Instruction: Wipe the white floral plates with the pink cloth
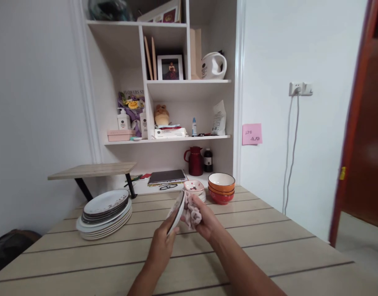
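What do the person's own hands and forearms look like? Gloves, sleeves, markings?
Left hand and right hand: ungloved. Left forearm and right forearm: bare, no sleeve, watch, bracelet or cable in sight. No markings made out. Rings: too small to tell.

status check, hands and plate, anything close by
Left hand gripping tilted plate. Right hand holding bunched cloth up to it. Stacked bowls just beyond.

From far away, I see soft, crumpled cloth (192, 215) and a smooth, hard plate (178, 212). The table (275, 236) looks like dull wood to me. The bowls (221, 190) and the red jug (195, 162) look shiny, and the pink note (251, 134) is paper.
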`<action>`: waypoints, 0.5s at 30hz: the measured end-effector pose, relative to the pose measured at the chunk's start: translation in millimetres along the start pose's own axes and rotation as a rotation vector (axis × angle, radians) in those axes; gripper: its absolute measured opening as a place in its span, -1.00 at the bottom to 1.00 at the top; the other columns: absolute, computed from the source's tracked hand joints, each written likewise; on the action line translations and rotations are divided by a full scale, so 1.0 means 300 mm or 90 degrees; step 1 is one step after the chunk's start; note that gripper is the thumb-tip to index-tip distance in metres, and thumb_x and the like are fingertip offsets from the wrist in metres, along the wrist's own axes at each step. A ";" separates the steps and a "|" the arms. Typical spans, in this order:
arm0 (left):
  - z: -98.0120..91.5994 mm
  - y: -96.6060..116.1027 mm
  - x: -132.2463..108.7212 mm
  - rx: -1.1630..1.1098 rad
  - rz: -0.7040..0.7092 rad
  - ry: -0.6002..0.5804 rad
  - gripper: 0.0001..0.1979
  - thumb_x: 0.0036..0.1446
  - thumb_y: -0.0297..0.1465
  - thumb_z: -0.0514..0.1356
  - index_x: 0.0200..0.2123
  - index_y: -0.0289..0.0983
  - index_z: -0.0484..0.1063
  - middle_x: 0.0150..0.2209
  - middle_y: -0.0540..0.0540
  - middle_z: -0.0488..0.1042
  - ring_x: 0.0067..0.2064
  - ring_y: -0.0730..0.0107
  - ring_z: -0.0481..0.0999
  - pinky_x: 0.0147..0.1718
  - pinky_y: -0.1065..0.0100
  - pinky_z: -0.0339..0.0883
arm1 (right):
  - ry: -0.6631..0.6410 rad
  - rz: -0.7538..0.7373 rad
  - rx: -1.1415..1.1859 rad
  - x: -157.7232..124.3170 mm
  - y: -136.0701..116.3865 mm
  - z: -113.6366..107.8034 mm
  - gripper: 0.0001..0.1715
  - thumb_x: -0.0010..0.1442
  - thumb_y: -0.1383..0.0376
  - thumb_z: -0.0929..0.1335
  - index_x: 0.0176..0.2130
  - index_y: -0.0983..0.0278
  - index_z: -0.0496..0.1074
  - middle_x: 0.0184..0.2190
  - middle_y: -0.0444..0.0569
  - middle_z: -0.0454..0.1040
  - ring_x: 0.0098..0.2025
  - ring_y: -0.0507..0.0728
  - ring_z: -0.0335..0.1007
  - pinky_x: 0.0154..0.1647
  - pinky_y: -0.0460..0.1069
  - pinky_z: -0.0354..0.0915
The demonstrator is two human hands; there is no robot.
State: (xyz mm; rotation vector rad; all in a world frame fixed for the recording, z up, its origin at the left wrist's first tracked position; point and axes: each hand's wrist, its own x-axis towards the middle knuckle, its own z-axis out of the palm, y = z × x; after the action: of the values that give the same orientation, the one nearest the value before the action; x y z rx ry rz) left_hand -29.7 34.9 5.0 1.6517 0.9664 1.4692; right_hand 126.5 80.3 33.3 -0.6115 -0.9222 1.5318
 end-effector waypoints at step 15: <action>-0.030 -0.057 0.031 0.350 0.116 0.310 -0.31 -0.10 -0.62 0.18 0.15 -0.14 0.31 0.30 -0.24 0.13 0.32 -0.05 0.02 0.24 -0.11 -0.19 | 0.158 0.023 0.051 0.009 0.039 -0.010 -0.21 -0.27 0.49 0.31 0.02 0.18 0.21 -0.43 -0.12 0.54 -0.53 0.10 0.44 -0.56 -0.05 0.35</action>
State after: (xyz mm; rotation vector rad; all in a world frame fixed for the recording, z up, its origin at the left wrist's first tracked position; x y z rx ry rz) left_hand -39.1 51.4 -5.0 1.8245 1.6391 1.8986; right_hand 122.0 83.5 22.4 -0.7451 -0.6620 1.4777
